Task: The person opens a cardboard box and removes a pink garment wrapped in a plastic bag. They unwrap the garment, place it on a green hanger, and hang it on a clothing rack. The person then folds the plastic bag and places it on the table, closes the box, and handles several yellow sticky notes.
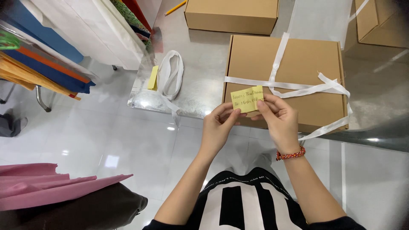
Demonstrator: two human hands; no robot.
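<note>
**A:** What is the biggest thing in front of me?

**B:** From my remote seat I see a metal table (204,64), grey and shiny, filling the upper middle of the view. Below it is a pale tiled floor (128,145). On the table lies a flat brown box (298,59), its near edge at the table's near edge. A white ribbon (298,87) crosses the lid both ways and hangs loose down the front right corner.

**A:** Anything else on the table?

**B:** A second box (232,15) sits behind the first, well apart from it. A third box (381,21) shows at the top right corner. Left of the main box lies a ribbon coil (170,74), and just beside that a yellow pad (153,78). A pencil (175,7) lies at the far edge.

**A:** And to the sides?

**B:** At the far left I see stacked cloth (47,64) in blue and orange. Pink cloth (47,187) lies at the lower left.

**A:** Where are the hands?

**B:** Both are raised together at the box's near edge. The left hand (219,125) pinches the lower left corner of a yellow note (247,99) between thumb and fingers. The right hand (279,117) grips the note's right edge, closed on it. A red bracelet (290,154) circles the right wrist.

**A:** Where is the note exactly?

**B:** It is held up flat over the front left part of the lid, with handwriting on it. I cannot tell whether it touches the box.
</note>
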